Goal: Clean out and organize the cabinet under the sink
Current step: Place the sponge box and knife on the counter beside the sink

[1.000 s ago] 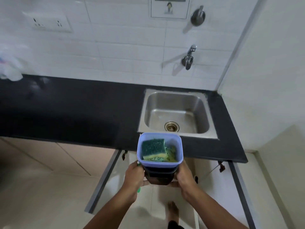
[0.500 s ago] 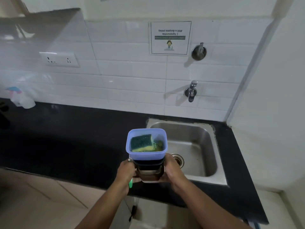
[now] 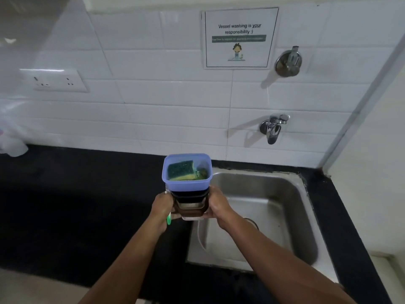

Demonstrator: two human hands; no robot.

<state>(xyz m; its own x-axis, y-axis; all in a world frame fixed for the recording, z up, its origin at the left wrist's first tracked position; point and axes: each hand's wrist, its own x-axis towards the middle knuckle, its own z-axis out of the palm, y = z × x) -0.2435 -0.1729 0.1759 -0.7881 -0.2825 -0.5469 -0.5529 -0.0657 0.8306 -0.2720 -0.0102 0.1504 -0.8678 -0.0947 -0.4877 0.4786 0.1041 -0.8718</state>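
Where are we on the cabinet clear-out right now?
Done: a stack of containers is out, the blue tub on top holding a sponge. In hand: left hand and right hand carry it over the counter beside the sink. Left: setting it down; the cabinet is out of view.

White tiled wall [image 3: 153, 110] above a black countertop [image 3: 65, 205], dimly lit.
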